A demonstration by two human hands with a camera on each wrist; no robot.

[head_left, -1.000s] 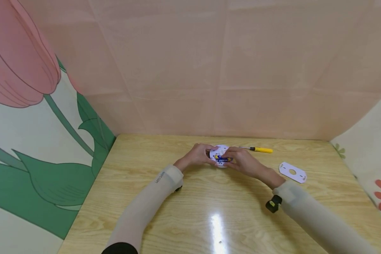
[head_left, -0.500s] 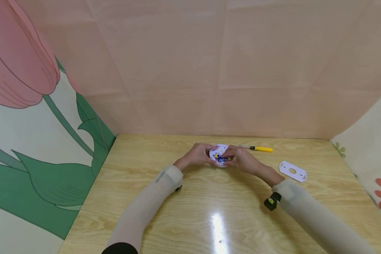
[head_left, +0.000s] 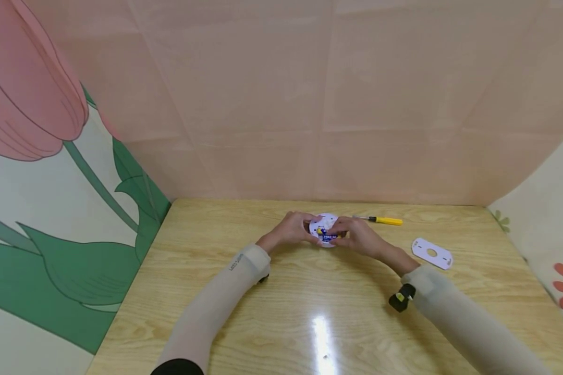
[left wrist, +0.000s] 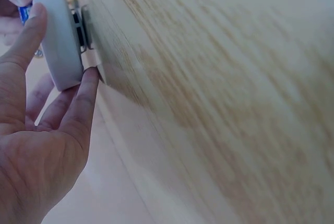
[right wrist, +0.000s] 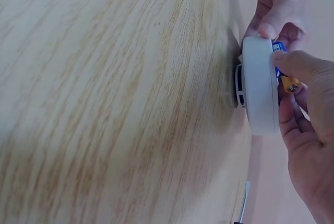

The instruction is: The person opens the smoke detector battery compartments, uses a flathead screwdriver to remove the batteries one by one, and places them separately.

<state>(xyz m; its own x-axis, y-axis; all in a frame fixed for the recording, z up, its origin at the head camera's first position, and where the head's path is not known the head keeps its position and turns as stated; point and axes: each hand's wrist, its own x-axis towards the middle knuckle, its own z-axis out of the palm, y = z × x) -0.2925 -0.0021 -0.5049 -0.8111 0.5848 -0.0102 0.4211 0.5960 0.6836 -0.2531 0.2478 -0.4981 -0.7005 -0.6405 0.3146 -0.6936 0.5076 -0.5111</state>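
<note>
A round white smoke alarm (head_left: pixel 327 217) lies on the table with its underside up, its vented part facing the wood in both wrist views. My left hand (head_left: pixel 292 227) grips its rim from the left, thumb at the near edge and fingers round the far side. With thumb and fingers, my right hand (head_left: pixel 362 237) pinches a blue battery (right wrist: pixel 280 48) with an orange-gold end, right at the upturned face of the alarm. Part of the battery and the compartment is hidden behind my right fingers.
Behind my right hand lies a screwdriver (head_left: pixel 388 221) with a yellow handle. A white mounting plate (head_left: pixel 443 258) with rounded ends and a central hole rests to the right on the wooden table (head_left: pixel 272 323). A pink cloth backdrop (head_left: pixel 262 130) rises along the table's back edge.
My right hand and wrist have shifted very slightly left, and less of the battery shows between the fingers. The left hand and smoke alarm stay in place.
</note>
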